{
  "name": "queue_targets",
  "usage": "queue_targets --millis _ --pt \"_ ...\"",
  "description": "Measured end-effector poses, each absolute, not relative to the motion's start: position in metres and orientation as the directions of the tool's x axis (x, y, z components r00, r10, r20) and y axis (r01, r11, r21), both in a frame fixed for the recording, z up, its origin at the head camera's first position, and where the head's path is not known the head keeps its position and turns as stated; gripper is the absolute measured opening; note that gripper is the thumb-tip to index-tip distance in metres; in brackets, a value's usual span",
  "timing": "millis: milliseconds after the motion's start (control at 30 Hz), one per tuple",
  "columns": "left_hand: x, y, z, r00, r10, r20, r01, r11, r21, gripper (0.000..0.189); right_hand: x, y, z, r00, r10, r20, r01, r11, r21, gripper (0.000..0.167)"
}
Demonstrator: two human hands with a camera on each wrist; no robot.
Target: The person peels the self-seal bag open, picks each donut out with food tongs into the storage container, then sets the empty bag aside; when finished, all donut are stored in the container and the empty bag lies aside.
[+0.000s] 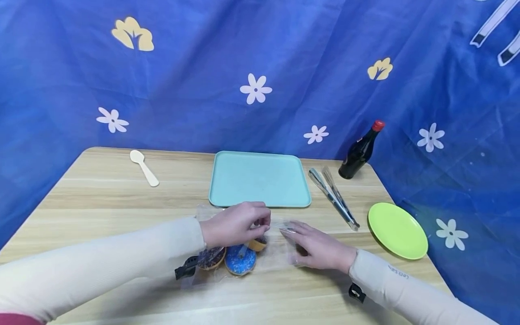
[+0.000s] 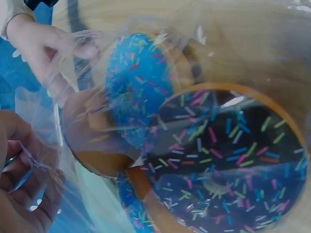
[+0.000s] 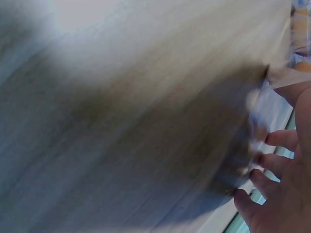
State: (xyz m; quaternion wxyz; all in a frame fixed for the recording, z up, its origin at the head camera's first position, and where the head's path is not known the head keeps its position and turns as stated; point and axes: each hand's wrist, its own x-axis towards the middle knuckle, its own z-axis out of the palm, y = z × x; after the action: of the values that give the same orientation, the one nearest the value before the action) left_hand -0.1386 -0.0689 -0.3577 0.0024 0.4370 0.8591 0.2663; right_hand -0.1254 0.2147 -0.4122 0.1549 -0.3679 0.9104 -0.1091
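Observation:
A clear plastic bag (image 1: 274,256) with several toy-like donuts lies on the table in front of me. One donut with blue icing and sprinkles (image 1: 240,260) sits beside a dark-iced sprinkled donut (image 1: 211,258); in the left wrist view the dark-iced donut (image 2: 226,155) fills the foreground. My left hand (image 1: 237,224) pinches the bag's film above the donuts, its fingers curled. At the bag's right end, my right hand (image 1: 322,247) grips the thin film between thumb and fingers. The right wrist view has its fingers (image 3: 274,165) along the film's edge, over the tabletop.
Behind the bag lies a light blue tray (image 1: 260,180). Metal tongs (image 1: 335,198) rest to its right, near a dark bottle with a red cap (image 1: 359,153). A lime green plate (image 1: 398,231) is at the right edge, and a white spoon (image 1: 144,168) at the back left.

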Motion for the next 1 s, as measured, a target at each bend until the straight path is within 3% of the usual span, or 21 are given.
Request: queue_targets --millis 767,900,1000 --pt "-0.145 -0.070 -0.354 -0.625 0.743 0.238 0.743 0.473 0.474 0.009 -0.130 0.221 -0.407 -0.685 -0.710 -0.165 -0.648 0.697 -0.307 0.075" --pt "-0.145 -0.071 -0.353 -0.637 0.737 0.225 0.732 0.487 0.476 0.010 -0.131 0.229 -0.402 -0.685 -0.725 -0.068 -0.674 0.667 -0.316 0.061" --pt "-0.145 -0.071 -0.355 -0.637 0.739 0.220 0.732 0.490 0.474 0.010 -0.135 0.238 -0.398 -0.664 -0.742 0.095 -0.721 0.601 -0.345 0.036"
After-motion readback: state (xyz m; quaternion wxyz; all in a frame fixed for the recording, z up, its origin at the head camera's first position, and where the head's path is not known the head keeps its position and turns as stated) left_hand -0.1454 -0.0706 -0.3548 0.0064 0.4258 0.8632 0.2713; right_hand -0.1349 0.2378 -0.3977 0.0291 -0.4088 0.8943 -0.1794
